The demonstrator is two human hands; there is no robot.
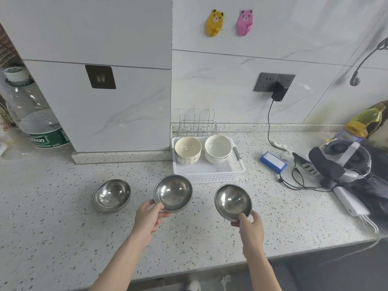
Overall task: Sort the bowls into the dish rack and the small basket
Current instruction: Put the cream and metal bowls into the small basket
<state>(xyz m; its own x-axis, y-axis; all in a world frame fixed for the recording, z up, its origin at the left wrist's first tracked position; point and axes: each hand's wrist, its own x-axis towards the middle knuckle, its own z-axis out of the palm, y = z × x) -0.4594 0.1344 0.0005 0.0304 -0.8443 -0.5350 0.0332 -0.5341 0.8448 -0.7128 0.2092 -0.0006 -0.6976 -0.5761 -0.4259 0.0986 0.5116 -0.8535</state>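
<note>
Nearest me, my left hand (150, 217) pinches the rim of the middle steel bowl (173, 193); my right hand (251, 224) grasps the right steel bowl (233, 202). A third steel bowl (111, 195) sits left. Beyond, the white basket (212, 176) holds ceramic bowls (188, 150), with the wire dish rack (197, 124) behind.

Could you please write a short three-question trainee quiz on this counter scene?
1. True or false: the wire dish rack holds a steel bowl.
2. How many steel bowls are out on the counter?
3. Which sits in the white basket: A) ceramic bowls, B) steel bowls, C) cups?

Key: 1. False; it holds none. 2. Three: the left hand grips the middle steel bowl, the right hand the right steel bowl, and the left steel bowl is untouched. 3. A.
</note>
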